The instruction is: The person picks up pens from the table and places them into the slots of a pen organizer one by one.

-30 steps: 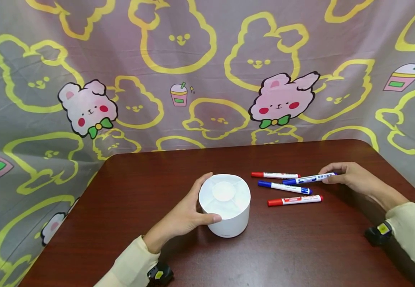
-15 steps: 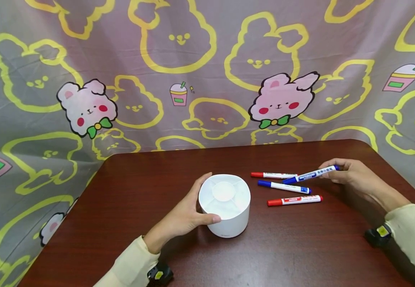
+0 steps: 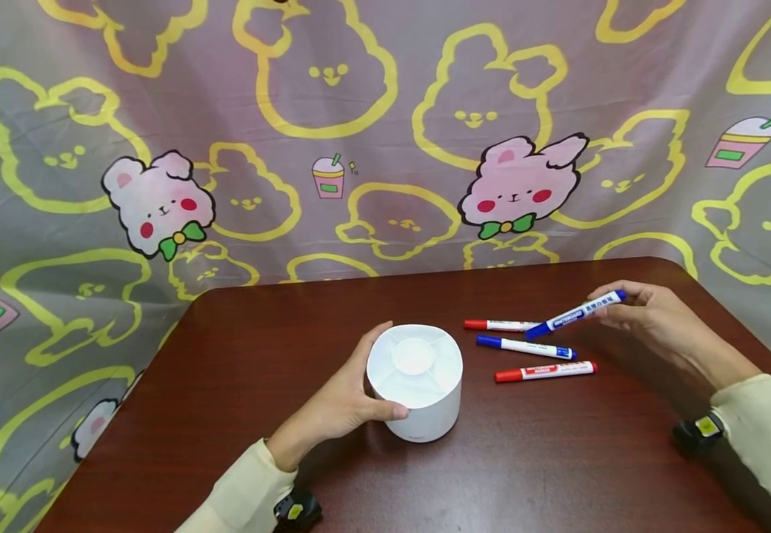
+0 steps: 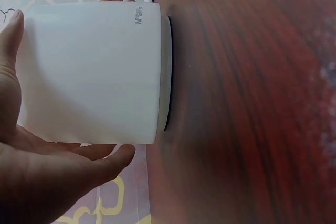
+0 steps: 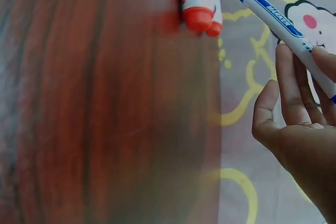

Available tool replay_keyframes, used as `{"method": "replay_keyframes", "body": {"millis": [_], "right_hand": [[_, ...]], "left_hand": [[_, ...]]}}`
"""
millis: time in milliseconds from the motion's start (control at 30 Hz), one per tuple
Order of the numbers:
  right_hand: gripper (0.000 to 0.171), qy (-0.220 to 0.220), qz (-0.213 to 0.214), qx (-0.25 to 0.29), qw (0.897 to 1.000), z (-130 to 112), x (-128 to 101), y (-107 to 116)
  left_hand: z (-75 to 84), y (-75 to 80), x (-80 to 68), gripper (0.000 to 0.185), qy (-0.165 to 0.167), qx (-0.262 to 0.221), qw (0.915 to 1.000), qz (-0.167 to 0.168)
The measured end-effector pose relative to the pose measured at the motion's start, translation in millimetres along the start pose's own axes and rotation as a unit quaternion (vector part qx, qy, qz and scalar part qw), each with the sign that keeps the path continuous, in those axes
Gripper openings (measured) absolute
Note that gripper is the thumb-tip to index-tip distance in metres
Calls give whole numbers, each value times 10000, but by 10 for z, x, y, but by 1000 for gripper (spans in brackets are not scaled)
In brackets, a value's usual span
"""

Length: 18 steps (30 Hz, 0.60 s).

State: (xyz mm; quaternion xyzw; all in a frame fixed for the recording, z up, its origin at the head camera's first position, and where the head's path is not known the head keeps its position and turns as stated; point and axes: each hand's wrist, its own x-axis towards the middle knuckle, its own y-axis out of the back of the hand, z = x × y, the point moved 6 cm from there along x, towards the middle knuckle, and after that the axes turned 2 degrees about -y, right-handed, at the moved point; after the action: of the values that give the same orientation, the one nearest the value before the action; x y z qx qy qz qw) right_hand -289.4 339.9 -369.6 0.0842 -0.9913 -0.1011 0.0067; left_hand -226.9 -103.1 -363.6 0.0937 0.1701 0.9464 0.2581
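Note:
My left hand (image 3: 345,403) grips a white round-cornered pen holder (image 3: 428,422) from its left side, thumb on the near wall and fingers behind. Its top shows a central round well with dividers around it. In the left wrist view the holder (image 4: 94,72) stands on the table with the hand around it. My right hand (image 3: 658,322) pinches a blue-capped whiteboard marker (image 3: 575,314) near its rear end, raised with the cap pointing down-left. The right wrist view shows this marker (image 5: 278,22) between thumb and fingers, above the table.
Between the holder and my right hand lie a red marker (image 3: 501,325) at the back, a blue marker (image 3: 528,346) in the middle and another red marker (image 3: 545,372) in front. The brown table (image 3: 258,355) ends at a patterned curtain (image 3: 412,163) behind.
My right hand has raised the blue-capped marker from among the others, its rear end tilting up. The left hand stays on the pen holder.

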Motion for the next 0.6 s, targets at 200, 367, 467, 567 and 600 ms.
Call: {"method": "replay_keyframes", "body": {"millis": [200,367,467,567,600], "right_hand": [[23,343,-69,540,9979,-157,-12,-98],[23,671,-38,748,9949,-338,-15,-241],[24,712,-13,980,9926,-412,-16,-318],[26,889,-183,1306,9873,-481,-23,-394],[27,959,-269,1461,9842,-503,-25,-418]], "left_hand": [[-13,0,8,123,13,10,10000,8],[-18,10,10,124,-8,48,10000,12],[-15,13,10,125,-23,66,10000,5],[-13,14,13,125,-36,69,10000,-14],[-15,14,14,125,-36,74,10000,-18]]}}
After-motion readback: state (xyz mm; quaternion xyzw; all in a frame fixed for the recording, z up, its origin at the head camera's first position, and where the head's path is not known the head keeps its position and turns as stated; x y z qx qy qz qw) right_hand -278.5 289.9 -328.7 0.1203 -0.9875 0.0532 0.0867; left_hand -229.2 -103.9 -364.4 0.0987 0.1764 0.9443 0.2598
